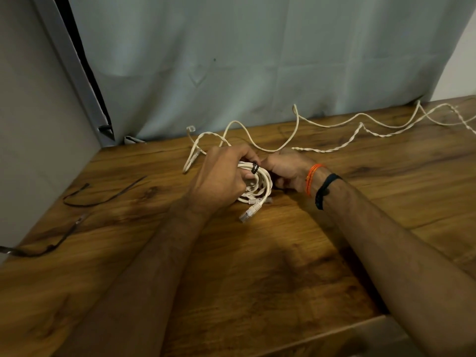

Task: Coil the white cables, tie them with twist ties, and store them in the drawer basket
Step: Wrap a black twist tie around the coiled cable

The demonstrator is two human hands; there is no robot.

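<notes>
A coiled white cable (pixel 260 185) lies at the middle of the wooden table (pixel 231 279), its plug ends sticking out toward me. A black twist tie (pixel 254 167) is wrapped round the top of the coil. My left hand (pixel 221 179) grips the coil's left side. Just right of the tie, my right hand (pixel 286 170) has its fingers curled at the tie; what they pinch is hidden. A long loose white cable (pixel 296 132) snakes along the table's back edge to the far right. A shorter white cable (pixel 192 157) lies behind my left hand.
Two black twist ties lie at the table's left, one (pixel 100 194) nearer the middle and one (pixel 51 243) by the left edge. A grey-green curtain (pixel 244 60) hangs behind the table. A wall panel (pixel 31 124) stands at the left.
</notes>
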